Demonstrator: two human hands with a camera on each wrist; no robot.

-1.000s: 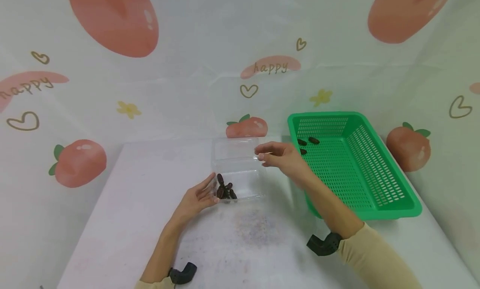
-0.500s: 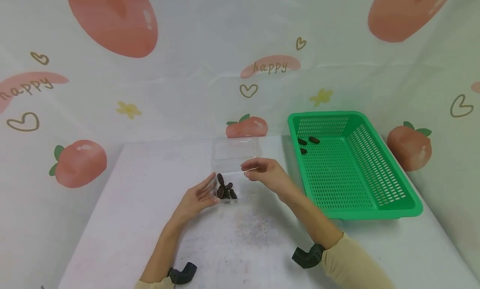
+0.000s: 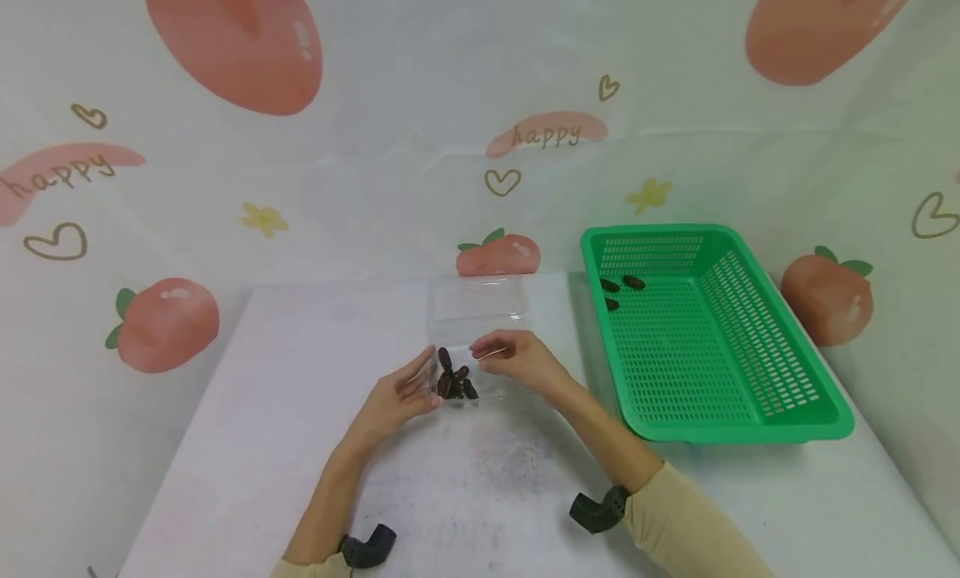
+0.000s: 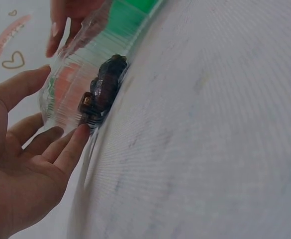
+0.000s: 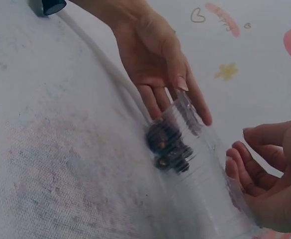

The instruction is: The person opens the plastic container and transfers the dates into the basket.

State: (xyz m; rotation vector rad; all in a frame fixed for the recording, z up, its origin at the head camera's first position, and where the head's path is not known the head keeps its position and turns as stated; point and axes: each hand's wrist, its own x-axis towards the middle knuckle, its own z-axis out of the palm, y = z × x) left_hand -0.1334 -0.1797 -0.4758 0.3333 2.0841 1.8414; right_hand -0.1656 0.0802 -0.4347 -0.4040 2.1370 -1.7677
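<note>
A clear plastic box (image 3: 495, 386) with its lid (image 3: 480, 299) folded back lies on the table. Several dark brown oval pieces (image 3: 456, 385) are heaped in its left end, also visible through the ribbed wall in the left wrist view (image 4: 108, 84). My left hand (image 3: 390, 403) holds the box's left end, thumb and fingers spread across it (image 5: 155, 55). Over the right part of the box hovers my right hand (image 3: 521, 361), fingers loosely bent and apart; in the right wrist view this hand (image 5: 274, 174) shows nothing between its fingertips.
A green slotted basket (image 3: 682, 353) stands on the table at the right, with a few dark pieces (image 3: 633, 282) in its back left corner. Behind the white table (image 3: 300, 353) hangs a printed cloth (image 3: 375, 145).
My right hand has moved left and toward me, from beside the lid to over the box's tray. The left hand stays at the box's left end. The pieces look the same.
</note>
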